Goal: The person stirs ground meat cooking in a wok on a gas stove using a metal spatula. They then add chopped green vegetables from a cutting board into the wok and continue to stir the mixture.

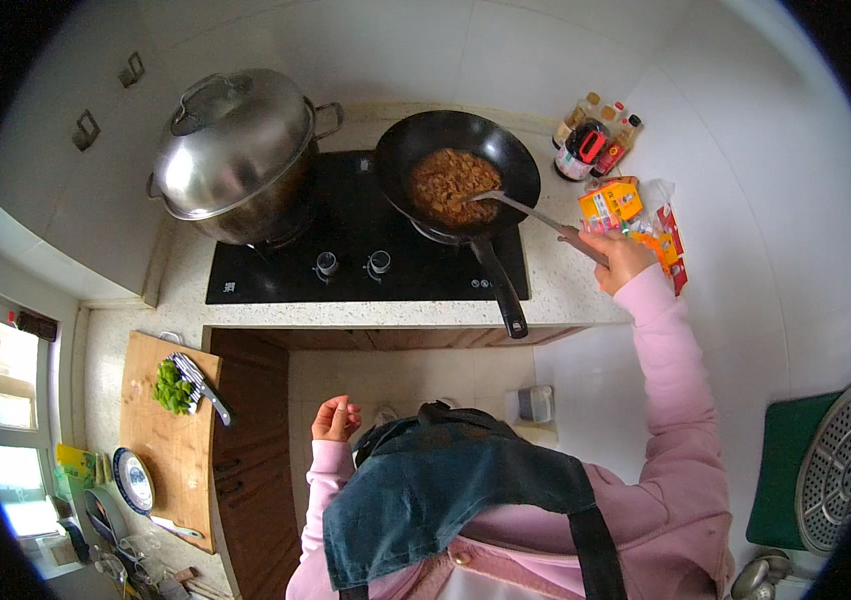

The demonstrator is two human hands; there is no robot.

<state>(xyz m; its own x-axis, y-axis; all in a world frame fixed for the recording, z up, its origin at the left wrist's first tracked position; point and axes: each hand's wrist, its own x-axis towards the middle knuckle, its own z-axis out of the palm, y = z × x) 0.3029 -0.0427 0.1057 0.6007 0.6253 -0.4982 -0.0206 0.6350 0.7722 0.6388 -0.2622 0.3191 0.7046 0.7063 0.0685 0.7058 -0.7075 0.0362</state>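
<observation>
My right hand [624,259] grips the handle of a metal spatula [530,210], whose blade rests in browned, chopped food [451,180] inside a black wok [508,150]. The wok stands on the right side of a black glass cooktop [350,225], with its handle pointing toward me over the counter's front edge. Nothing shows in my left hand [337,418], which hangs near my body with the fingers loosely curled. On the left side of the cooktop stands a large steel pot [230,150] with a domed lid.
Bottles [594,139] and opened seasoning packets [613,202] crowd the counter right of the wok. At left, a wooden cutting board [170,457] bears chopped green vegetable [171,388], a knife [211,394] and a blue-rimmed bowl [132,480]. A perforated steamer tray [845,469] is at far right.
</observation>
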